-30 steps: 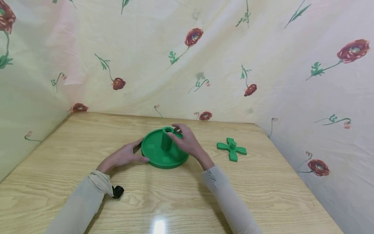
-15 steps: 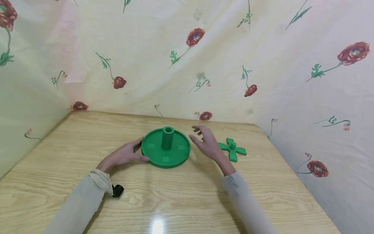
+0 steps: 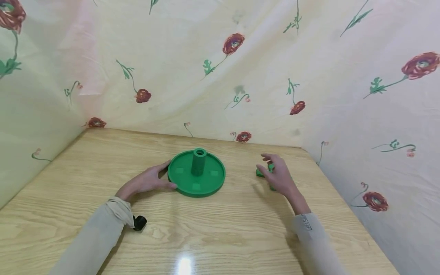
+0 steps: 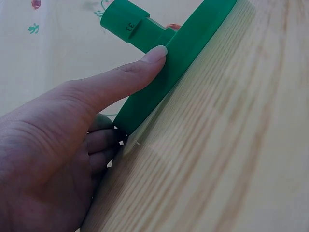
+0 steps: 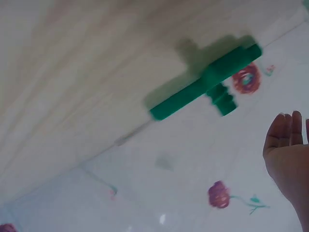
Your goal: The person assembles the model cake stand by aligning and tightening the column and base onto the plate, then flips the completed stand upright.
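Head view shows one green dish (image 3: 183, 180), pinched at its edge by the left hand (image 3: 151, 180), and one green cross (image 3: 260, 173), apart, beyond the right hand (image 3: 279, 177), which is loosely spread.

Plain green covers the round dish (image 3: 182, 181) and its central tube (image 3: 197, 167), which bears a dark "33" (image 4: 130, 26). At 3 o'clock from the dish, the studded piece (image 5: 181, 99) matches that green. The worktop (image 3: 213, 233) is pale tan with streaky brown wood grain. Towards 12, cream cloth (image 3: 172, 57), pinkish around 10, carries rust-red flowers (image 3: 233, 43) and green leaves (image 3: 208, 68). Left sleeve (image 3: 89, 236) and right sleeve (image 3: 317, 240) are light grey-beige, the latter with dark lettering (image 3: 306, 221); at 8, the wrist device (image 3: 140, 223) is black.
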Action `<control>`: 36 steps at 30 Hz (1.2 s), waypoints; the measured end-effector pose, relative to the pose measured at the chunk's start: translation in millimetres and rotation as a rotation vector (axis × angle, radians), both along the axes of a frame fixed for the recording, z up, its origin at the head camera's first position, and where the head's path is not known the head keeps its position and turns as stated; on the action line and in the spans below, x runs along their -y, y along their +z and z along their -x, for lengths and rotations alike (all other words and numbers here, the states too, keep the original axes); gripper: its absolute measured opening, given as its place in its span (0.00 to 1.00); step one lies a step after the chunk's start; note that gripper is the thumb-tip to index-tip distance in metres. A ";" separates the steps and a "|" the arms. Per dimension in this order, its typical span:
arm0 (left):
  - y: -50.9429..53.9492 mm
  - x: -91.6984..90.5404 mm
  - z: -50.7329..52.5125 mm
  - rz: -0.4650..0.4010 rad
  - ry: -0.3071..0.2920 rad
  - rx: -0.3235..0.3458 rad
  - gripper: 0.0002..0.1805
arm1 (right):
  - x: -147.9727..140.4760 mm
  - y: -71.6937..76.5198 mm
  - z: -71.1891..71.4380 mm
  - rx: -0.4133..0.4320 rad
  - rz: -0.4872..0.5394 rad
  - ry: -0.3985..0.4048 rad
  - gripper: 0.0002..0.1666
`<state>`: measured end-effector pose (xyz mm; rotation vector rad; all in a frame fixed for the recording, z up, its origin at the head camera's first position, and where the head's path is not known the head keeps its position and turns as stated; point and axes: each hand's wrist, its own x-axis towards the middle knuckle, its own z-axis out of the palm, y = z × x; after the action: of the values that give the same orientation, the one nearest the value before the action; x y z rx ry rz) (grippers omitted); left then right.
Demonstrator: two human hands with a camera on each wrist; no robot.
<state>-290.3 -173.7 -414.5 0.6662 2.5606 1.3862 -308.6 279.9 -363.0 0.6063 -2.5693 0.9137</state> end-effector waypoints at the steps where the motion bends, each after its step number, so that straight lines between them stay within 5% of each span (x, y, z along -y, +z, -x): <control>1: 0.1 0.0 -0.1 -0.001 0.000 0.000 0.59 | -6.3 0.3 -1.0 0.006 -0.001 -0.016 0.26; 16: -1.0 -0.2 0.3 0.022 0.015 0.003 0.60 | -78.9 -5.9 -10.4 0.050 -0.032 -0.130 0.31; 27: -2.7 0.3 0.6 0.020 0.015 -0.003 0.60 | -98.6 -18.6 -8.0 0.127 -0.075 -0.106 0.30; 36: -2.1 -0.4 0.4 0.023 0.017 -0.008 0.59 | -106.4 -28.3 -4.8 0.271 -0.084 -0.136 0.33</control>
<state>-290.6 -173.2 -416.7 0.6495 2.5904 1.3591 -303.8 386.4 -391.3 0.3433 -2.8610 0.8992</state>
